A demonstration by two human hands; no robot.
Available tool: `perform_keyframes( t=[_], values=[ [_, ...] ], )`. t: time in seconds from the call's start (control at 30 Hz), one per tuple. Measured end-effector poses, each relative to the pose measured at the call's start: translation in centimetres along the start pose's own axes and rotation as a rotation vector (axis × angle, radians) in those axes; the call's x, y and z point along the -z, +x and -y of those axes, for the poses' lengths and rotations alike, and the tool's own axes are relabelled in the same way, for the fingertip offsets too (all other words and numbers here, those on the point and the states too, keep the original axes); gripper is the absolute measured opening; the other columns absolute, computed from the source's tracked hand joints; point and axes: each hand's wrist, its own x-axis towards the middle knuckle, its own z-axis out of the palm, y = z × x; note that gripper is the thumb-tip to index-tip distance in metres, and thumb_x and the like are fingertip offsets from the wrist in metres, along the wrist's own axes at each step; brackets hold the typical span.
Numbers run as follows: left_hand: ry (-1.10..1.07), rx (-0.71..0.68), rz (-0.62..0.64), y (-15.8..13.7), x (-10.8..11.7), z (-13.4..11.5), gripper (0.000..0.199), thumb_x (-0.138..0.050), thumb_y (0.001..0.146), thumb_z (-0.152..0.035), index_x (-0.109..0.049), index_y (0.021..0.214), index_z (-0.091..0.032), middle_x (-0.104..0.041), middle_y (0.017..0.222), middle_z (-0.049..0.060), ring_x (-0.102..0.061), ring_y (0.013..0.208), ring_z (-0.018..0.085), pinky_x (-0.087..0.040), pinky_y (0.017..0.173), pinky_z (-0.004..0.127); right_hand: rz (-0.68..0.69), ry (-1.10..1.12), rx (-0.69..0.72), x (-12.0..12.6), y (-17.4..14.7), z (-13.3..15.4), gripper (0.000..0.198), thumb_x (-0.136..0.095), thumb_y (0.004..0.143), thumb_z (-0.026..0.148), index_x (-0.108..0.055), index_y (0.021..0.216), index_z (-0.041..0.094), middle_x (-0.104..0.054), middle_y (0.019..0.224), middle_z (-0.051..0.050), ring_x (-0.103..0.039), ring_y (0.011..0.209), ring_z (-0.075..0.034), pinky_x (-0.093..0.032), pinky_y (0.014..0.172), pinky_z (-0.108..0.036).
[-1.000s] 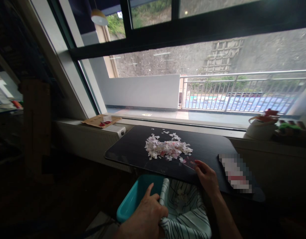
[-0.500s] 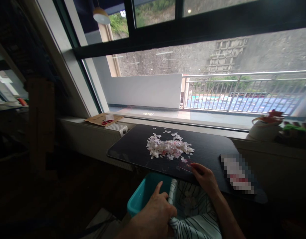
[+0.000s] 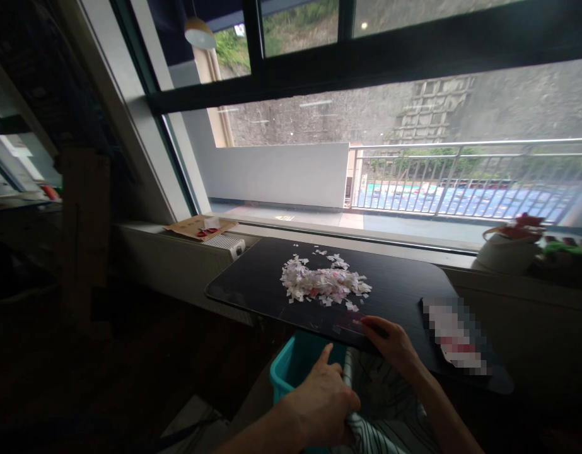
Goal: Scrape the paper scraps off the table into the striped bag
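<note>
A heap of small white and pinkish paper scraps (image 3: 326, 284) lies on the dark table (image 3: 248, 277). My right hand (image 3: 389, 340) is at the table's near edge, fingers pinched on a thin, see-through reddish strip (image 3: 350, 322) lying low over the tabletop; its exact kind is unclear. Below the edge, my left hand (image 3: 323, 394) has its index finger stretched forward and its other fingers curled on the rim of a striped cloth bag (image 3: 373, 435). Just beyond that hand is a teal bin (image 3: 291, 362), partly covered by my hand and the table.
A blurred-out dark object (image 3: 456, 337), perhaps a phone, lies at the table's right. Red-handled scissors (image 3: 207, 232) rest on brown paper (image 3: 186, 228) by the window. A white pot (image 3: 506, 249) stands on the sill at right. Cardboard (image 3: 85, 239) leans at left.
My left hand, the striped bag and the teal bin have shifted right, bringing the bin further under the table edge. My right hand has dropped slightly, still pinching the strip.
</note>
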Motion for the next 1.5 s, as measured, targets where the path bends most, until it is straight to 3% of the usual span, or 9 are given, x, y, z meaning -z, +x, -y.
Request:
perform_keyframes(
  t=[0.27, 0.4, 0.53, 0.63, 0.8, 1.0, 1.1, 1.17, 1.5],
  values=[
    [0.057, -0.032, 0.037, 1.3, 0.8, -1.0, 0.03, -0.072, 0.068, -0.05, -0.069, 0.074, -0.021, -0.064, 0.062, 0.002, -0.06, 0.073, 0.023, -0.045, 0.084, 0.036, 0.084, 0.012, 0.035, 0.2, -0.2, 1.1, 0.024, -0.064, 0.073, 0.039, -0.077, 0.085, 0.023, -0.078, 0.086, -0.004, -0.071, 0.081, -0.025, -0.055, 0.074, -0.034],
    [0.076, -0.076, 0.038, 1.5, 1.4, -1.2, 0.028, -0.072, 0.07, -0.048, -0.072, 0.076, -0.021, -0.066, 0.061, 0.003, -0.061, 0.076, 0.024, -0.028, 0.106, 0.051, 0.096, -0.002, 0.041, 0.3, -0.1, 1.6, 0.024, -0.062, 0.076, 0.036, -0.077, 0.088, 0.023, -0.078, 0.089, -0.004, -0.071, 0.084, -0.025, -0.054, 0.078, -0.034],
    [0.084, -0.087, 0.063, 1.5, 1.9, -1.2, 0.03, -0.069, 0.073, -0.049, -0.073, 0.079, -0.021, -0.067, 0.062, 0.004, -0.061, 0.079, 0.025, -0.012, 0.112, 0.058, 0.123, -0.013, 0.047, 0.3, -0.1, 1.5, 0.023, -0.062, 0.076, 0.035, -0.077, 0.088, 0.022, -0.078, 0.089, -0.004, -0.07, 0.083, -0.025, -0.054, 0.077, -0.034],
    [0.096, -0.08, 0.089, 1.5, 2.1, -1.2, 0.03, -0.068, 0.074, -0.05, -0.073, 0.081, -0.021, -0.068, 0.065, 0.003, -0.061, 0.083, 0.025, -0.012, 0.113, 0.057, 0.159, -0.004, 0.062, 0.3, -0.2, 1.6, 0.021, -0.063, 0.075, 0.034, -0.078, 0.086, 0.023, -0.078, 0.085, -0.002, -0.071, 0.079, -0.024, -0.054, 0.073, -0.032],
    [0.076, -0.063, 0.061, 1.6, 1.7, -1.3, 0.027, -0.074, 0.068, -0.045, -0.074, 0.08, -0.021, -0.069, 0.067, 0.003, -0.063, 0.084, 0.025, -0.026, 0.111, 0.046, 0.138, -0.002, 0.073, 0.0, -0.4, 1.8, 0.022, -0.063, 0.076, 0.034, -0.078, 0.088, 0.023, -0.078, 0.087, -0.004, -0.071, 0.079, -0.024, -0.055, 0.073, -0.033],
    [0.1, -0.072, 0.038, 1.3, 1.2, -0.9, 0.028, -0.069, 0.072, -0.048, -0.073, 0.076, -0.02, -0.065, 0.06, 0.002, -0.062, 0.08, 0.024, -0.018, 0.114, 0.048, 0.066, -0.048, 0.071, 1.3, 0.0, 1.1, 0.024, -0.063, 0.076, 0.038, -0.077, 0.088, 0.023, -0.078, 0.088, -0.003, -0.071, 0.082, -0.024, -0.054, 0.076, -0.032],
    [0.038, -0.015, 0.083, 0.7, 1.1, -0.4, 0.03, -0.068, 0.073, -0.047, -0.072, 0.08, -0.019, -0.066, 0.066, 0.004, -0.061, 0.078, 0.023, -0.04, 0.098, 0.04, -0.057, -0.099, 0.026, 2.6, 0.8, 0.0, 0.032, -0.058, 0.079, 0.042, -0.075, 0.095, 0.02, -0.077, 0.094, -0.008, -0.07, 0.089, -0.027, -0.053, 0.081, -0.036],
    [-0.028, 0.056, 0.102, 0.0, 1.0, 0.1, 0.031, -0.067, 0.073, -0.049, -0.07, 0.08, -0.019, -0.064, 0.068, 0.005, -0.06, 0.077, 0.024, -0.046, 0.082, 0.035, -0.107, -0.129, -0.001, 3.2, 1.2, -0.6, 0.034, -0.056, 0.08, 0.043, -0.074, 0.096, 0.019, -0.076, 0.096, -0.009, -0.069, 0.091, -0.029, -0.052, 0.081, -0.038],
    [-0.19, 0.293, 0.06, -3.7, 1.5, 2.9, 0.021, -0.066, 0.068, -0.043, -0.065, 0.071, -0.021, -0.055, 0.069, 0.002, -0.054, 0.071, 0.02, -0.039, 0.063, 0.028, -0.091, -0.198, -0.034, 2.4, 1.2, -0.4, 0.03, -0.056, 0.079, 0.042, -0.074, 0.094, 0.023, -0.077, 0.091, -0.005, -0.07, 0.085, -0.026, -0.052, 0.076, -0.035]
  ],
)
